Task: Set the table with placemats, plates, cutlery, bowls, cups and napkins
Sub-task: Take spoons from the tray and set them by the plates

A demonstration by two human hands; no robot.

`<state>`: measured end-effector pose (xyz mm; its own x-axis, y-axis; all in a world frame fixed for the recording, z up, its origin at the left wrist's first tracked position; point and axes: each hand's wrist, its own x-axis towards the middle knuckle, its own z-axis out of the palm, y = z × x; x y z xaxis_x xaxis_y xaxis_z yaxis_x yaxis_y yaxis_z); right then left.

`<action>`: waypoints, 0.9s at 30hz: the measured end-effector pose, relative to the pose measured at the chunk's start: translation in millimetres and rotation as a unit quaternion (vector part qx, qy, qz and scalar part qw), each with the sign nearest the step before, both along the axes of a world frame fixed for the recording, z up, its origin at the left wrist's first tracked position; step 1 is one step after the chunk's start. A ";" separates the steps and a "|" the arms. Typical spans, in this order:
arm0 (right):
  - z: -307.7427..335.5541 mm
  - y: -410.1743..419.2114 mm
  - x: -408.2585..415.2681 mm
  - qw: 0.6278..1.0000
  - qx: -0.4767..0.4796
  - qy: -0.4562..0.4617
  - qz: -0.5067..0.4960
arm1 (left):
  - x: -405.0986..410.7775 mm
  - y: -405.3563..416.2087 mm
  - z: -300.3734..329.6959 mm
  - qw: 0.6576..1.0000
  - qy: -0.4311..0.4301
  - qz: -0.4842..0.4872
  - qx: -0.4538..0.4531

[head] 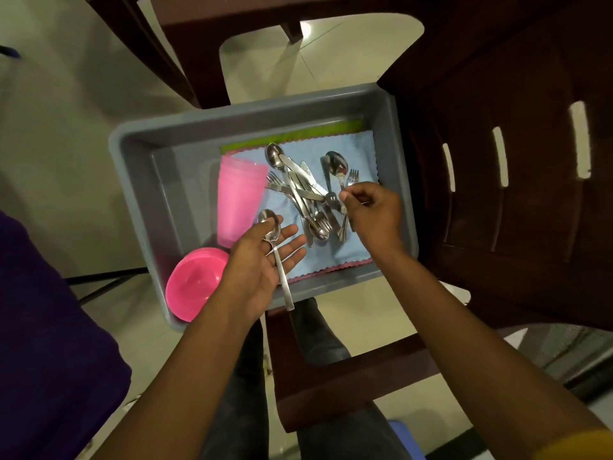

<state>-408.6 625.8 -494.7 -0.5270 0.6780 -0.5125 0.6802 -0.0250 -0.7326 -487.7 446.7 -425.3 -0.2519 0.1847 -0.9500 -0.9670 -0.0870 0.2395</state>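
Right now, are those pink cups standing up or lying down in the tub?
Lying down. The stacked pink cups rest on their side in the grey tub, rims pointing to its far wall, beside the cutlery pile.

A: Identify the supporting structure.

B: A dark brown plastic chair (348, 370) carries a grey plastic tub (139, 180). The tub overhangs the chair frame, with pale tiled floor (66, 104) visible beneath and around it.

A: State what lies directly on the tub base.

B: A stack of cloths: a light blue napkin (351, 250) on top, with a pink scalloped edge and a green layer (298, 136) showing beneath. Stacked pink cups (238, 200) lie on their side just beside the cloths. Stacked pink bowls (192, 283) rest in the near left corner.

A: Contents on the napkin?

B: A loose pile of steel cutlery (305, 190): spoons, forks, knives.
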 end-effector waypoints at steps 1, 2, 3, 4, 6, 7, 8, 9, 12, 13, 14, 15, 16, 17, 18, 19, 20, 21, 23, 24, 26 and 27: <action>5.7 -4.1 1.6 1.000 -0.012 0.006 -0.013 | 0.0 1.6 -0.4 1.000 0.004 0.005 -0.002; 11.8 -8.8 2.1 1.000 -0.021 0.014 -0.016 | -0.2 3.1 -0.7 1.000 0.010 0.010 -0.005; 19.2 -14.6 1.4 0.999 -0.035 0.024 -0.007 | -0.6 4.5 -1.0 1.000 0.016 0.011 -0.009; 26.8 -21.8 0.1 0.998 -0.061 0.032 0.010 | -0.8 6.3 -1.0 1.000 0.023 0.013 -0.008; 43.3 -38.7 -2.7 0.989 -0.128 0.032 0.061 | -0.1 8.5 -0.9 0.999 0.043 0.018 0.007; 49.6 -47.2 -3.4 0.983 -0.156 0.027 0.093 | 0.5 9.0 -0.5 0.998 0.057 0.020 0.016; 55.0 -54.2 -3.4 0.977 -0.170 0.023 0.129 | 0.9 8.7 -0.8 0.997 0.073 0.019 0.019; 59.6 -58.8 -2.7 0.972 -0.167 0.021 0.163 | 1.1 8.3 -1.1 0.996 0.087 0.017 0.016; 60.1 -59.8 -4.3 0.980 -0.102 0.014 0.167 | 0.9 3.3 -4.8 0.994 0.110 0.022 -0.009; 55.7 -56.7 -7.2 0.987 -0.064 0.005 0.149 | 0.9 1.6 -5.7 0.993 0.110 0.030 -0.016; 48.8 -53.7 -11.9 0.990 -0.021 -0.006 0.136 | 1.0 -0.7 -6.3 0.993 0.111 0.033 -0.028; 39.4 -50.1 -17.8 0.991 0.016 -0.020 0.131 | 1.3 -2.8 -7.0 0.992 0.112 0.029 -0.045; 29.0 -47.3 -25.3 0.989 0.044 -0.037 0.135 | 2.0 -5.4 -8.0 0.992 0.113 0.020 -0.060; 16.5 -45.1 -34.0 0.985 0.069 -0.056 0.147 | 3.0 -8.4 -8.7 0.991 0.114 0.011 -0.072; 3.4 -43.5 -43.0 0.979 0.092 -0.076 0.166 | 4.3 -11.1 -9.0 0.990 0.114 0.004 -0.076; -10.9 -42.6 -52.2 0.970 0.112 -0.098 0.190 | 5.6 -13.4 -9.3 0.991 0.113 -0.002 -0.076; -24.5 -42.2 -60.7 0.961 0.130 -0.119 0.212 | 7.2 -15.3 -9.7 0.991 0.110 -0.006 -0.075; -36.0 -42.7 -69.0 0.953 0.145 -0.136 0.228 | 8.5 -16.9 -10.1 0.992 0.106 -0.011 -0.074; -51.5 -43.5 -83.5 0.942 0.168 -0.156 0.244 | 11.6 -18.7 -11.1 0.993 0.098 -0.013 -0.070; -56.5 -43.5 -89.2 0.937 0.182 -0.159 0.252 | 13.3 -19.7 -11.7 0.993 0.093 -0.015 -0.067; -61.0 -41.1 -96.8 0.926 0.202 -0.165 0.273 | 16.5 -21.6 -12.0 0.994 0.083 -0.024 -0.061; -61.3 -38.9 -98.5 0.926 0.198 -0.167 0.276 | 17.9 -22.4 -12.1 0.995 0.078 -0.028 -0.059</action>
